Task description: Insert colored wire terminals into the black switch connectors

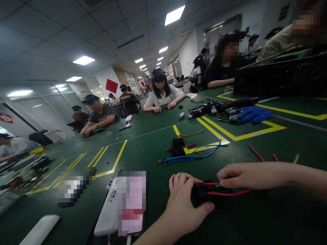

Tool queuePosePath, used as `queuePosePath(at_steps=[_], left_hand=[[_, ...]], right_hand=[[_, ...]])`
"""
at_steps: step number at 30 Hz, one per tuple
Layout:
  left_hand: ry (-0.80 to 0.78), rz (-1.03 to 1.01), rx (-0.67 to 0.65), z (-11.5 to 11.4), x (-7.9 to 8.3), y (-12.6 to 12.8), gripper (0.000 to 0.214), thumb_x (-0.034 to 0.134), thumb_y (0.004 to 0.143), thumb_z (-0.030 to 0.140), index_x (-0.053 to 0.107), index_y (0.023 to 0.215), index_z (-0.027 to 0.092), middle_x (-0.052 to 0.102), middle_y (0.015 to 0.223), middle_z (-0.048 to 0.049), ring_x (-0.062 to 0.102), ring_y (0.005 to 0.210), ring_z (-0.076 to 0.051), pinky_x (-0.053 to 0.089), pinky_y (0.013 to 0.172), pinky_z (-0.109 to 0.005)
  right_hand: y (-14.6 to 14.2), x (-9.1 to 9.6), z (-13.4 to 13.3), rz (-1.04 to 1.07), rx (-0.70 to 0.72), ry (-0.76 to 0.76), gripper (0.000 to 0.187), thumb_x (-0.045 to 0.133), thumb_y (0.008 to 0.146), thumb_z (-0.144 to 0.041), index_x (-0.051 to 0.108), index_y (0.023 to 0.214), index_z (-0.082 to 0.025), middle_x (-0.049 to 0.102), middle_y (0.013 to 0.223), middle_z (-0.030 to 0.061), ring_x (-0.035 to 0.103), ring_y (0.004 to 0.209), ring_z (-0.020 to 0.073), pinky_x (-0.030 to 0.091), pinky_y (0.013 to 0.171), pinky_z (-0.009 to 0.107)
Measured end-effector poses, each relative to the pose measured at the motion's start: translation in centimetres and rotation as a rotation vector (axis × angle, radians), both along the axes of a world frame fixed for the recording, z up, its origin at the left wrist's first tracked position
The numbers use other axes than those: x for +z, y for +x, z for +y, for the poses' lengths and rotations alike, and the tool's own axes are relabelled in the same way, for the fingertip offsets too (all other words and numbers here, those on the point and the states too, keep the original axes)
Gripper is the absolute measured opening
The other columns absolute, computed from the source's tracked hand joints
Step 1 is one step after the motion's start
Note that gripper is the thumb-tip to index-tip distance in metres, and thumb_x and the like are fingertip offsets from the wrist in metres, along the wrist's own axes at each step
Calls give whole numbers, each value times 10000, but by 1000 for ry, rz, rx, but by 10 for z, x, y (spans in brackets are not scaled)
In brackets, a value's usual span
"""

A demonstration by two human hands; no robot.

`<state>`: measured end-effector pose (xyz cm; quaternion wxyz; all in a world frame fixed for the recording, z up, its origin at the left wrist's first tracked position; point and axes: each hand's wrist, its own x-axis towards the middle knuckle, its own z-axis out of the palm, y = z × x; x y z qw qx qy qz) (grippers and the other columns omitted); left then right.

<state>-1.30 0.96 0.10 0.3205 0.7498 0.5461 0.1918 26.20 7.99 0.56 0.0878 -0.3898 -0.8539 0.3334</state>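
Green tabletop — my left hand is clamping a black block, right hand fingers pinching its red wire.

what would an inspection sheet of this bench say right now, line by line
surface: green table marked with yellow tape lines
job's things: black block with a red wire running from it
clutter: phone, white power bank, blue gloves, second black part
grippers: left hand clasps the block; right hand curls its fingers at the wires, grip hidden
cables: blue wires lie loose mid-table; loose wire stubs beyond the right forearm
surroundings: other people seated along the table, black crate, ceiling lights
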Motion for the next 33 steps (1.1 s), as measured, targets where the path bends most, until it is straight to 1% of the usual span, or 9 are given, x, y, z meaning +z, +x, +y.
queuePosePath(at_steps=[3, 6, 10, 13, 18, 23, 26, 30, 33], left_hand=[[-9, 9, -3, 0, 3, -1, 441, 902, 811, 238, 813, 1240, 280, 743, 1395, -106, 615, 1449, -401, 296, 1378, -672], [-3, 16, -5, -1, 3, -1, 454, 904, 812, 229, 817, 1254, 284, 743, 1405, -103, 616, 1453, -399, 299, 1383, -668], [22, 12, 3, -2, 0, -1, 456, 895, 824, 244, 816, 1271, 295, 735, 1413, -104, 614, 1456, -403, 276, 1398, -670], [32, 13, 39, -1, -4, -3, 449, 866, 851, 267, 807, 1296, 281, 722, 1412, -112, 609, 1446, -404, 317, 1380, -655], [25, 32, 67, 1, -7, -4, 459, 844, 877, 273, 788, 1331, 232, 708, 1405, -123, 588, 1433, -389, 379, 1332, -602], [20, 47, 69, 0, -6, -3, 456, 856, 893, 260, 771, 1341, 244, 700, 1436, -116, 577, 1448, -380, 381, 1330, -578], [-6, 52, 78, -1, -3, -3, 427, 875, 900, 246, 777, 1315, 255, 706, 1422, -108, 592, 1433, -379, 418, 1303, -569], [-54, 34, 117, 2, 3, -4, 434, 889, 910, 197, 787, 1329, 241, 710, 1424, -106, 611, 1425, -365, 471, 1261, -529], [-54, 23, 147, 5, 3, -5, 435, 902, 906, 175, 802, 1324, 243, 718, 1428, -97, 617, 1426, -358, 474, 1261, -517]], right_hand=[[-12, 9, 17, -8, 76, -247, 490, 718, 1003, -773, 670, 1004, -285, 677, 787, -34, 673, 632, 186, 562, 604, 313], [-26, 12, 31, -22, 121, -381, 540, 755, 944, -812, 616, 988, -292, 634, 750, -63, 642, 599, 169, 537, 584, 297], [-34, 17, 37, -50, 162, -476, 595, 747, 864, -855, 561, 963, -299, 581, 694, -78, 564, 570, 160, 482, 559, 291], [-28, 27, 33, -81, 149, -474, 562, 726, 881, -805, 643, 1050, -276, 621, 790, -38, 550, 649, 176, 443, 589, 304], [-27, 41, 25, -222, 89, -314, 448, 673, 927, -686, 708, 995, -244, 645, 886, 23, 610, 820, 256, 434, 691, 363], [-36, 46, 18, -262, 59, -232, 295, 623, 953, -549, 679, 930, -261, 662, 895, 32, 651, 842, 272, 470, 704, 371], [-42, 44, 9, -304, -3, 19, 221, 614, 984, -428, 724, 887, -263, 738, 913, 48, 715, 846, 278, 479, 698, 369], [-53, 35, -5, -407, -50, 472, 189, 621, 1001, -213, 747, 868, -255, 814, 892, 57, 773, 818, 266, 465, 669, 350], [-58, 28, -12, -400, -28, 666, 183, 652, 976, -104, 770, 939, -240, 842, 919, 71, 800, 840, 272, 479, 695, 353]])
